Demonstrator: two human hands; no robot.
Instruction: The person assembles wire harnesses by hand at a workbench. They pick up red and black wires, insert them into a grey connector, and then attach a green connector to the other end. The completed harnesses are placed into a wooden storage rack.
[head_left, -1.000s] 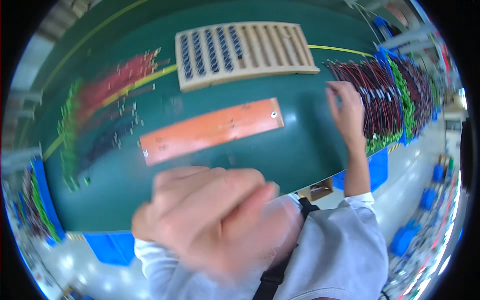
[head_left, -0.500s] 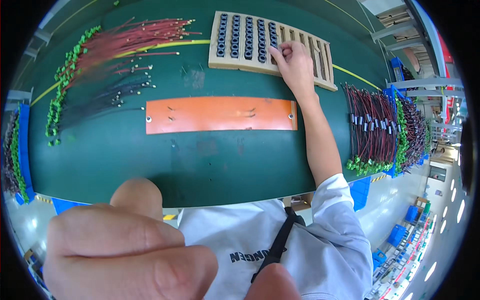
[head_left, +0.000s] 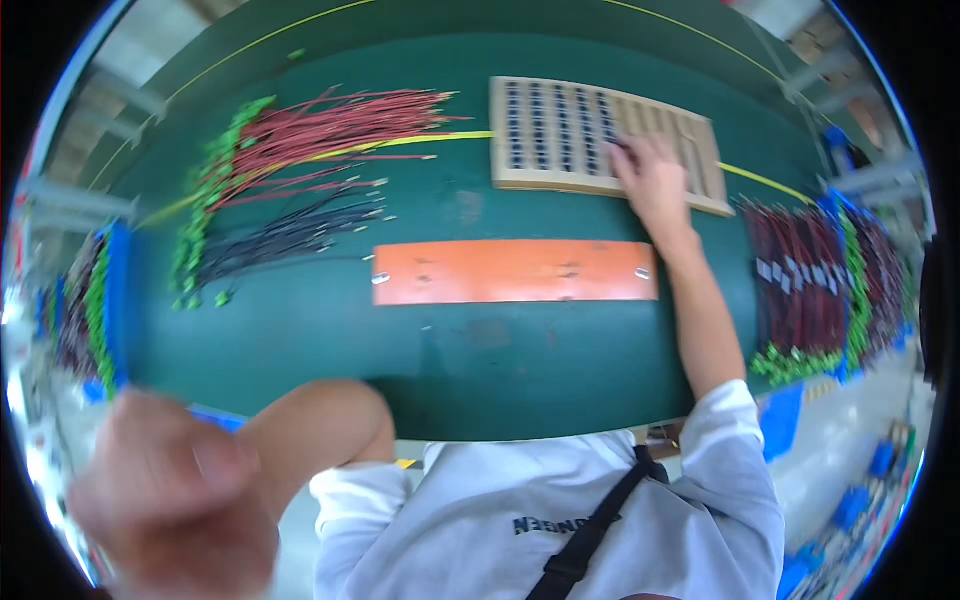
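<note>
My right hand (head_left: 655, 180) reaches over a light wooden rack (head_left: 555, 184). Its thumb and fingers pinch at a black ring-shaped part (head_left: 610, 140) near the end of the last filled row; blur softens this contact. Several rows of such black parts (head_left: 540, 125) fill the rack's left half, and bare slots lie under and beyond the hand. My left hand (head_left: 170, 490) is raised large and blurred at lower left, well off the table. Its fingers are curled into a fist, and whatever it may hold is hidden.
An orange strip (head_left: 515, 272) lies mid-table. Red wires (head_left: 350, 125) and black wires (head_left: 290, 235) with green connectors (head_left: 205, 200) spread at left. Bundled wires with silvery sleeves (head_left: 800, 275) lie at right. Blue bins (head_left: 118, 300) flank the green table (head_left: 500, 390).
The whole view has shifted, so the table sits further right and lower. My left hand has moved away from the camera, showing more forearm. My right hand stays at the rack.
</note>
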